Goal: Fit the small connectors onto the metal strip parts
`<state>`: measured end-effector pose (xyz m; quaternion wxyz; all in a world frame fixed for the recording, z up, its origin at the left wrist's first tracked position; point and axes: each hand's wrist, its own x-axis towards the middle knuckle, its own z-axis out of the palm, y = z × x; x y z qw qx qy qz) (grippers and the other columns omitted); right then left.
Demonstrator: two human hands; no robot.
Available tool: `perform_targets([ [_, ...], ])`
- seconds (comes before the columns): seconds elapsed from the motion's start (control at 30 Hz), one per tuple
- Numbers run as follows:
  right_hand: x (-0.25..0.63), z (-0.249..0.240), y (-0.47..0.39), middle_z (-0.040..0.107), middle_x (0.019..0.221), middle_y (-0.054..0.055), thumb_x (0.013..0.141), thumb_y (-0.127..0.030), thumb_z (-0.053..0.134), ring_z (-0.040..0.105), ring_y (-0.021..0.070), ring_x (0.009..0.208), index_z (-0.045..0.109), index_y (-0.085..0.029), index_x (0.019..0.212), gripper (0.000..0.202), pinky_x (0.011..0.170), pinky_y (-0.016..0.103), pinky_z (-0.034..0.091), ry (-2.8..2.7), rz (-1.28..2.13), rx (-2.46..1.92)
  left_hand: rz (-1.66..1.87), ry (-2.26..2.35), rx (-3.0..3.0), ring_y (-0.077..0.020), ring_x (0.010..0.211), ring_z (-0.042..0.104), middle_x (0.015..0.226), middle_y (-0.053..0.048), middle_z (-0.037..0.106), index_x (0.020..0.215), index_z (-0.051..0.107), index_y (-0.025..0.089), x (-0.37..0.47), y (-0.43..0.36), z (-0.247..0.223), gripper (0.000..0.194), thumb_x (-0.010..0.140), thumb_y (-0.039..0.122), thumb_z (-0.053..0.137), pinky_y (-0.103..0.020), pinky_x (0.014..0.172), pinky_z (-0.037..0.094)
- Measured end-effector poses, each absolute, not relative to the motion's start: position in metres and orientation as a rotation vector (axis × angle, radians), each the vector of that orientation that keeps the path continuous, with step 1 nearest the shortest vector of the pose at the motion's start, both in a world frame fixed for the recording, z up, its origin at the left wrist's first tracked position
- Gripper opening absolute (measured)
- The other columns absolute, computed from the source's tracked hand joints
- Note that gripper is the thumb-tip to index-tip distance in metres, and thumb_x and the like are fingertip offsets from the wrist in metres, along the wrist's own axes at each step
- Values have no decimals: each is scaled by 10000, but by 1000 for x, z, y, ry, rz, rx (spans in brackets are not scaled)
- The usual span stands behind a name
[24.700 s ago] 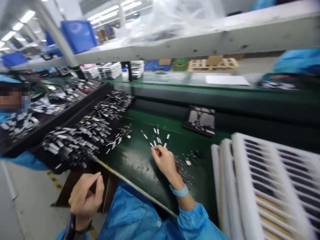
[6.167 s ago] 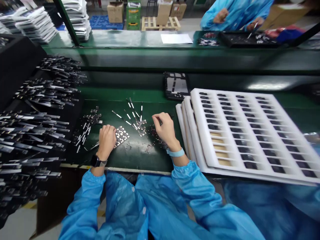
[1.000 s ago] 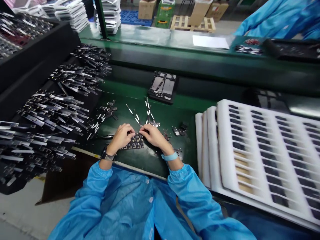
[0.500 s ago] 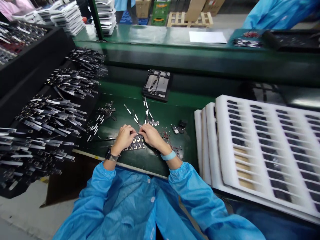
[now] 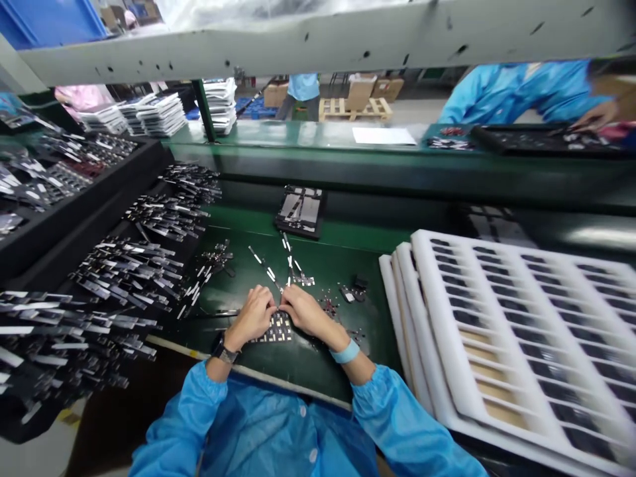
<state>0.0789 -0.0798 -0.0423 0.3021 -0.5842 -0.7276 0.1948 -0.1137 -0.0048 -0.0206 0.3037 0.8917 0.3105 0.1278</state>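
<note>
Right hand point(image 5: 305, 313) has moved in beside left hand point(image 5: 252, 315) since earlier frame, fingertips nearly meeting. Sheet point(image 5: 281, 328) lies on table point(image 5: 318, 371), just nearside of fingertips, partly hidden by left hand. Fingers of both pinched closed; anything between them too small to tell.

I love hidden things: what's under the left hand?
Beside the bare left hand, a flat black sheet with pale rectangular marks shows; what the hand covers can't be seen.
</note>
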Motion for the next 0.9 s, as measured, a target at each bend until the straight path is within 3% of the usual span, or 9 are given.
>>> perform_targets([
  [0.6, 67, -66, -87, 593, 887, 76, 1041, -81, 475, 516, 263, 844, 484, -248, 860, 247, 738, 383, 427, -1919, 305, -1458, 388, 803, 2404, -258, 999, 532, 949, -60, 607, 822, 466, 230, -113, -10, -24, 231, 1002, 105, 538, -430, 917, 410],
  [0.9, 73, -46, -90, 631, 905, 64, 1060, -123, 549, 558, 248, 883, 532, -233, 882, 210, 799, 370, 454, -1877, 434, -1480, 415, 770, 2404, -255, 996, 538, 948, -58, 616, 833, 491, 226, -117, -9, -12, 209, 1006, 121, 543, -425, 907, 404],
])
